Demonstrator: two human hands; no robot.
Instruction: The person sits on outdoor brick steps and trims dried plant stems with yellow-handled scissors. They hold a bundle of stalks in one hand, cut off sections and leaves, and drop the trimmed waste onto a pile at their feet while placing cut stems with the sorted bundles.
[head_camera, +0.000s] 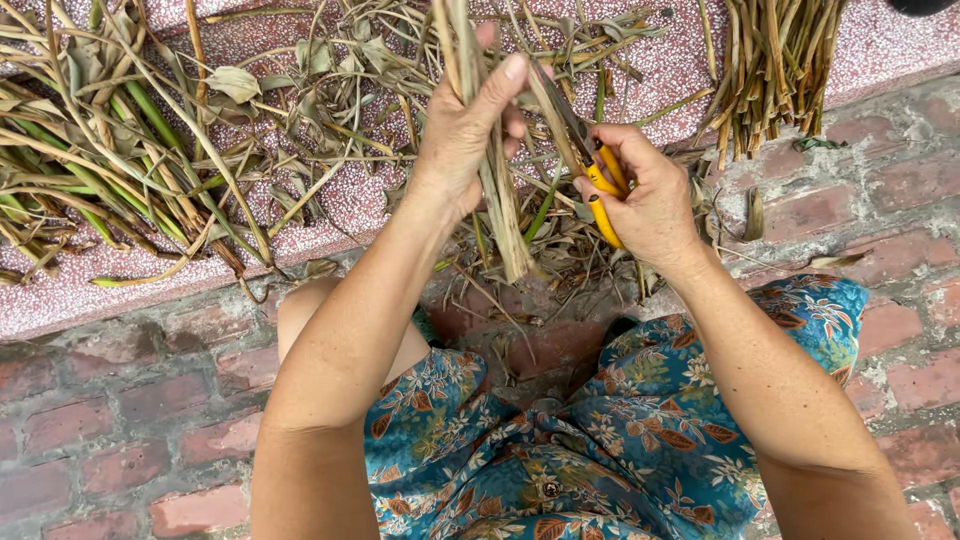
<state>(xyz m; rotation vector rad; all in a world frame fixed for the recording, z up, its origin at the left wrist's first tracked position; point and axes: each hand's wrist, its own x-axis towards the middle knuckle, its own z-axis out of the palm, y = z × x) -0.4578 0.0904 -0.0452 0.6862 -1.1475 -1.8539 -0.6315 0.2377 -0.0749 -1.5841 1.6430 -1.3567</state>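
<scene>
My left hand (462, 135) grips a thick dried plant stalk (503, 215) near the middle of the view, thumb pressed over it. The stalk runs from the top edge down past my wrist. My right hand (648, 195) is closed around yellow-handled shears (603, 185), whose dark blades (560, 110) point up and left, against the stalk just beside my left fingers. Both hands work above a litter of dry leaf scraps.
A heap of green and dried stalks with leaves (130, 150) covers the speckled pink ledge (60, 290) at left. A bundle of trimmed stalks (775, 65) lies at upper right. Brick paving (900, 190) surrounds my knees in blue floral cloth (620, 430).
</scene>
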